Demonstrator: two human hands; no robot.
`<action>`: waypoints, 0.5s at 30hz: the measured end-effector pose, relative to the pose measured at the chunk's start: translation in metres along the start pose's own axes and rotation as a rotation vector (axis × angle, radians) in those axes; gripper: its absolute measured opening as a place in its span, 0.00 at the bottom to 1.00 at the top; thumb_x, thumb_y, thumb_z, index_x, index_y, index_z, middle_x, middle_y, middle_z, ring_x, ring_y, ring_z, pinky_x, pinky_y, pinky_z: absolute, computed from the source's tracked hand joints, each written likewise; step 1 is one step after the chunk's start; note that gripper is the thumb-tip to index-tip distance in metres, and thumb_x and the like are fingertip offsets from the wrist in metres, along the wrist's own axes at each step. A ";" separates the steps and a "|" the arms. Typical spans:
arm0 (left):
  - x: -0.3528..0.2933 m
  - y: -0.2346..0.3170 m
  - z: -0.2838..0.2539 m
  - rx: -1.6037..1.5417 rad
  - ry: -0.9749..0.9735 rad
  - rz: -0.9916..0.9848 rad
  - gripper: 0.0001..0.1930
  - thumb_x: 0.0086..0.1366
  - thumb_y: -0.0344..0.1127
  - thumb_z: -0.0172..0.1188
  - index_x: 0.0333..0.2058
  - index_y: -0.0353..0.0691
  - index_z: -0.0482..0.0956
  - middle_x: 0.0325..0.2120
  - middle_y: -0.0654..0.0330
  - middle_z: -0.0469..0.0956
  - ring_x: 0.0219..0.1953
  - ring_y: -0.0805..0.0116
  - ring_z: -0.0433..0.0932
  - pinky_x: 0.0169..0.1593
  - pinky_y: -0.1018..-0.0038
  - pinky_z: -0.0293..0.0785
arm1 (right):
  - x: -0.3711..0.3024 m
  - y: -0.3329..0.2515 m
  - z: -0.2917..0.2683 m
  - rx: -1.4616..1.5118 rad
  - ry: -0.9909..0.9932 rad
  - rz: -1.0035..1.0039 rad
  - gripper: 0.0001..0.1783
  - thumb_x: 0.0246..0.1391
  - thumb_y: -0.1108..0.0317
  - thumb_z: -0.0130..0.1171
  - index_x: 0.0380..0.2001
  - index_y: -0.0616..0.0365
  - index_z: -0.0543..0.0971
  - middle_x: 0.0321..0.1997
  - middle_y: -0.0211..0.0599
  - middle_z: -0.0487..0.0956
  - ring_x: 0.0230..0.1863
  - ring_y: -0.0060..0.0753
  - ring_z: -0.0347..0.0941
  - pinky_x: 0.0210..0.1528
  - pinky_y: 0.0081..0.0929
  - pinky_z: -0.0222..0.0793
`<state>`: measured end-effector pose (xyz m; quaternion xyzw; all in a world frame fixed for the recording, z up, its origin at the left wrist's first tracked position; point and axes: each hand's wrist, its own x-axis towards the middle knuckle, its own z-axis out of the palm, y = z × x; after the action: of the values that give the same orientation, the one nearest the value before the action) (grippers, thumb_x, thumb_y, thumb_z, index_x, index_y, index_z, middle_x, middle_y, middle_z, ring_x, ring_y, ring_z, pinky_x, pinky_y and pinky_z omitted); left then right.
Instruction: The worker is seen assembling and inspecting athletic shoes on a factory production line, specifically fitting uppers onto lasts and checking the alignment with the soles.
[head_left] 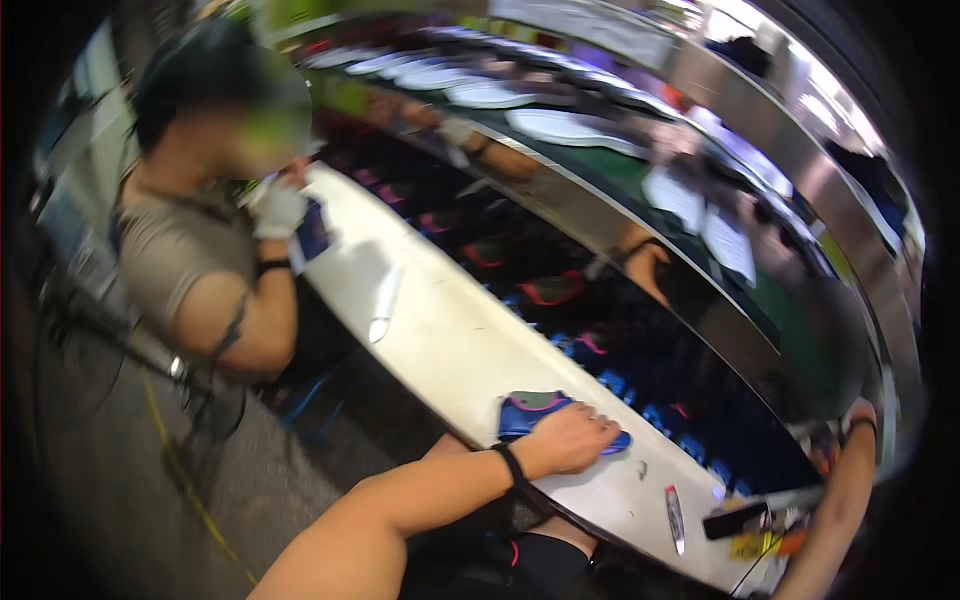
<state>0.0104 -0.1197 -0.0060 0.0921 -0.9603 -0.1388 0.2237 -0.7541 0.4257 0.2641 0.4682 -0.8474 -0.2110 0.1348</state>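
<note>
My left hand (pixel 575 438) lies over a blue shoe upper (pixel 522 415) with a grey-green lining and pink edging, on the narrow white worktop (pixel 455 370). Its fingers curl around the shoe's far part and hide some of it. Out at the far right, my right hand (pixel 860 415) reaches up beside the end of the shelf; blur hides its fingers and anything in them. A red-and-silver pen-like tool (pixel 675 520) rests on the worktop between my hands. Close to it lies a small dark curved piece (pixel 642 469).
A co-worker (pixel 205 230) at the left holds a dark blue piece in a gloved hand. White-soled shoes (pixel 575 130) line the shelf above. Dark shoe uppers (pixel 550 290) fill the strip behind the worktop. A black phone-like object (pixel 735 520) and yellow box (pixel 750 546) sit near right.
</note>
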 end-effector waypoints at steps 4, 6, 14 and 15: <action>-0.012 -0.003 -0.002 0.117 -0.021 -0.119 0.19 0.66 0.40 0.65 0.51 0.35 0.80 0.39 0.53 0.87 0.42 0.52 0.86 0.51 0.60 0.79 | 0.227 -0.077 0.034 0.025 -0.018 0.063 0.26 0.75 0.57 0.47 0.60 0.61 0.85 0.62 0.53 0.86 0.66 0.53 0.81 0.68 0.45 0.74; -0.010 -0.007 -0.004 0.096 -0.006 -0.111 0.18 0.68 0.39 0.64 0.51 0.34 0.80 0.39 0.51 0.87 0.41 0.52 0.86 0.51 0.60 0.79 | 0.251 -0.094 0.013 -0.017 -0.053 0.202 0.26 0.77 0.56 0.45 0.60 0.62 0.84 0.61 0.54 0.87 0.66 0.53 0.80 0.69 0.45 0.72; -0.006 -0.010 0.004 0.053 -0.022 -0.111 0.17 0.59 0.36 0.65 0.46 0.34 0.81 0.37 0.51 0.87 0.41 0.49 0.87 0.49 0.58 0.81 | 0.280 -0.282 -0.045 1.601 0.403 0.339 0.31 0.82 0.47 0.43 0.48 0.66 0.83 0.44 0.37 0.88 0.50 0.41 0.82 0.56 0.42 0.75; -0.008 -0.009 0.009 0.059 -0.012 -0.131 0.17 0.60 0.37 0.65 0.45 0.34 0.81 0.37 0.51 0.87 0.42 0.49 0.87 0.49 0.58 0.81 | 0.284 -0.299 -0.065 1.620 0.267 0.281 0.17 0.77 0.62 0.51 0.53 0.65 0.80 0.45 0.40 0.85 0.47 0.46 0.80 0.56 0.43 0.75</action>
<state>0.0147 -0.1243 -0.0199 0.1606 -0.9573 -0.1253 0.2054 -0.6554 0.0275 0.1855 0.3312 -0.7645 0.5401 -0.1191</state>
